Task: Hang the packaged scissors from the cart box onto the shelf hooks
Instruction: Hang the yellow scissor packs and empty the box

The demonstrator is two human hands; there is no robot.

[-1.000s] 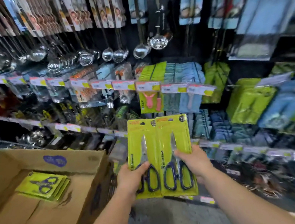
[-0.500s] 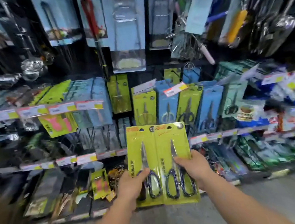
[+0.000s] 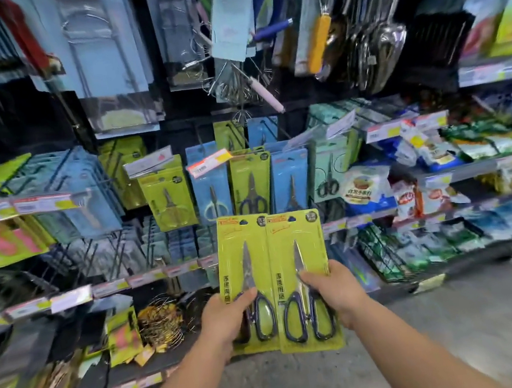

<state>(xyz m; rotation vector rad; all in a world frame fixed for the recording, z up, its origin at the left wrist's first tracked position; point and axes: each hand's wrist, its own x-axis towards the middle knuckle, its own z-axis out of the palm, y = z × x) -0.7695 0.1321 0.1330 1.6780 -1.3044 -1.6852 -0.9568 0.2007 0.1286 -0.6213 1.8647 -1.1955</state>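
Here both hands, left and right, grip upright scissor packs, blades pointing up.

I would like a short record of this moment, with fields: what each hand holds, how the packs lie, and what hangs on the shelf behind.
left hand: grips the left scissors pack
right hand: grips the right scissors pack
packs: upright, side by side, right one overlapping the left, not yet on a hook
shelf behind: hanging scissors packs, green and blue
price tag: above that row
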